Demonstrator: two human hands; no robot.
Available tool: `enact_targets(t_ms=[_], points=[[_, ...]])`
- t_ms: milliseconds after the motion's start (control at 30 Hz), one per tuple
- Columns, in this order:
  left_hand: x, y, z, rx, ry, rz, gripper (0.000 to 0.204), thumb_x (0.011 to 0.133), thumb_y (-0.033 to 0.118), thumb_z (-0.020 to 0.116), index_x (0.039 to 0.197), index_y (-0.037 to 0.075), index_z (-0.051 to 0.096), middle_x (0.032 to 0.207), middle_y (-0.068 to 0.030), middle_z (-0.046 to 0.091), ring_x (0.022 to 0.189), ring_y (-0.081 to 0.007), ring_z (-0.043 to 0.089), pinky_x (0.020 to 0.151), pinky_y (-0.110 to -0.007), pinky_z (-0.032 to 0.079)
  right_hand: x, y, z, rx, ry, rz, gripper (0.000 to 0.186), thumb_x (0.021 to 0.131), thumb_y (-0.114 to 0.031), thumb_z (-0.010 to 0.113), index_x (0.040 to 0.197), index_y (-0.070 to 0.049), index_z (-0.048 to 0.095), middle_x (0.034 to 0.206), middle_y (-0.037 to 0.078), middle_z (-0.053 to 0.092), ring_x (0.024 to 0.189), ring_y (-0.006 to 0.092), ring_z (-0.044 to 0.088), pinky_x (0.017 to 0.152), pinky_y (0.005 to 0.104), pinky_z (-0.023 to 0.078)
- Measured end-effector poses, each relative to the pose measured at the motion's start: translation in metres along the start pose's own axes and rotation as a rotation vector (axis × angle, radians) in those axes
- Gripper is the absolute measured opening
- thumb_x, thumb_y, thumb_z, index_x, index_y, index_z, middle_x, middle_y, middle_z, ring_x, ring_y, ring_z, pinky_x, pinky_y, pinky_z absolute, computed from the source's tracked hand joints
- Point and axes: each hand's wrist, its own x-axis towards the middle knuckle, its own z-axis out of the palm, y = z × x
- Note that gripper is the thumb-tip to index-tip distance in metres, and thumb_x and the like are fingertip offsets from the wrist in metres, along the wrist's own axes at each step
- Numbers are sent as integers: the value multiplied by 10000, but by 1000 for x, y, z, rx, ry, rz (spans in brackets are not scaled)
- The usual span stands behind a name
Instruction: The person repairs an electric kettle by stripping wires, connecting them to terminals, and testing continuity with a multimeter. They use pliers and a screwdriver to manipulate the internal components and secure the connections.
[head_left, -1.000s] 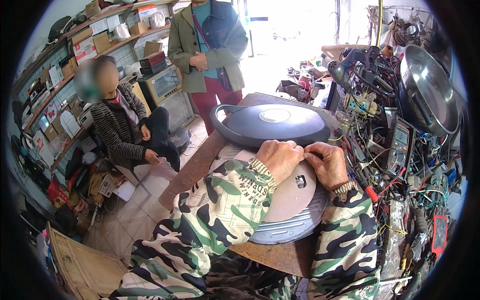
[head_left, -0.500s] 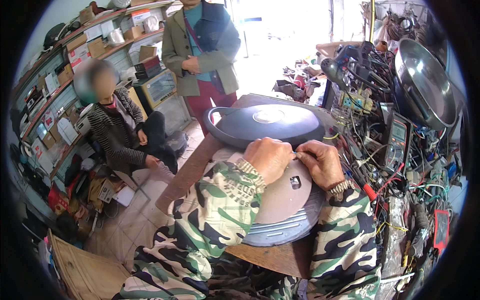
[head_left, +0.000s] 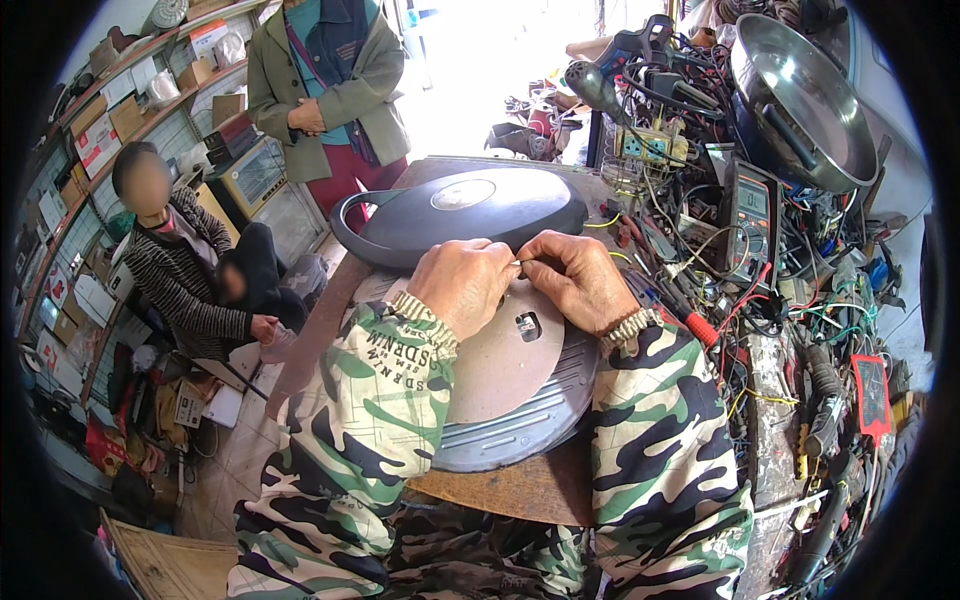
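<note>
The left hand (head_left: 460, 285) and right hand (head_left: 582, 282) meet, both pinching a small piece (head_left: 517, 264) too tiny to identify, above a beige disc (head_left: 500, 375). Just beyond, a dark handled appliance shell (head_left: 500, 210) rests on the counter (head_left: 505, 495).

1. Left forearm (head_left: 350, 440) and right forearm (head_left: 665, 450), in camouflage sleeves, reach over the bench's (head_left: 500, 496) near edge, converging.
2. Left hand (head_left: 462, 285): back upward, fingers curled, tips hidden.
3. Right hand (head_left: 578, 280): thumb and forefinger pinched, beside the left fingers.
4. Ribbed cuffs encircle both wrists.
</note>
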Motion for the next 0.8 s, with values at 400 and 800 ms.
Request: enact_targets(t_ms=[400, 800], points=[[-3, -3, -7, -44, -20, -54, 239, 876, 186, 767, 1006, -6, 710, 904, -192, 703, 835, -381, 707, 748, -430, 557, 3, 5, 0, -7, 21, 20, 104, 904, -78, 691, 960, 10, 691, 774, 150, 693, 688, 208, 654, 676, 346, 527], [-2, -10, -8, -273, 32, -92, 188, 844, 85, 758, 1006, -10, 741, 839, -108, 680, 721, -176, 688, 661, -316, 542, -1, 4, -7, -31, 42, 6, 98, 908, -86, 660, 932, 6, 684, 756, 151, 678, 683, 230, 646, 675, 364, 513]])
